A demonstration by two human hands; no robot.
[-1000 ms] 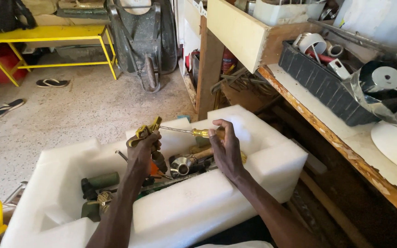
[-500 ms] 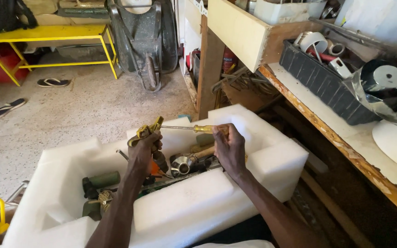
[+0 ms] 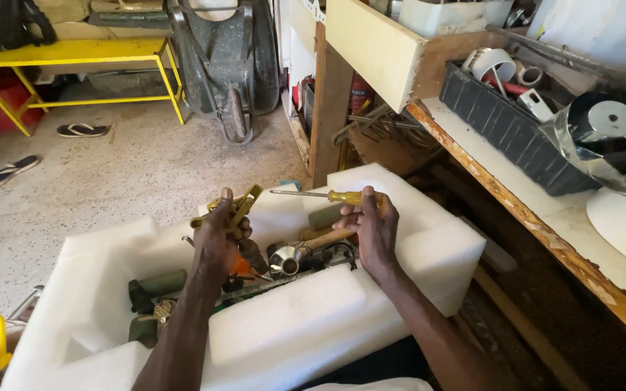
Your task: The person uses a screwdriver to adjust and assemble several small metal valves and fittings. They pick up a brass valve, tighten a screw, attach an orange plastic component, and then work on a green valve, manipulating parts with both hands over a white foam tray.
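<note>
**A:** What have I got in my hands right now?

**B:** Your right hand (image 3: 375, 228) is closed around the yellow handle of a screwdriver (image 3: 320, 195), whose thin shaft runs out level toward your left. Your left hand (image 3: 219, 235) is clenched on a yellow-handled tool (image 3: 239, 208); I can't tell exactly what kind it is, since your fingers cover most of it.

**A:** I see both hands raised over the white foam box (image 3: 284, 326), well apart from each other. Is the screwdriver tip touching the other tool?

**B:** No, it stops just short of it, near the yellow handle.

**A:** And below my hands?

**B:** The box's hollow holds a jumble of tools: a shiny metal funnel-shaped piece (image 3: 285, 259) between your 2 wrists, a wooden handle (image 3: 327, 237) just beside it, and dark green cylinders (image 3: 155, 282) by your left forearm.

**A:** Around me I make out a workbench (image 3: 545, 217) on my right with a dark tray (image 3: 501, 123), and a wheelbarrow (image 3: 226, 65) ahead beside a yellow table (image 3: 67, 52).
</note>
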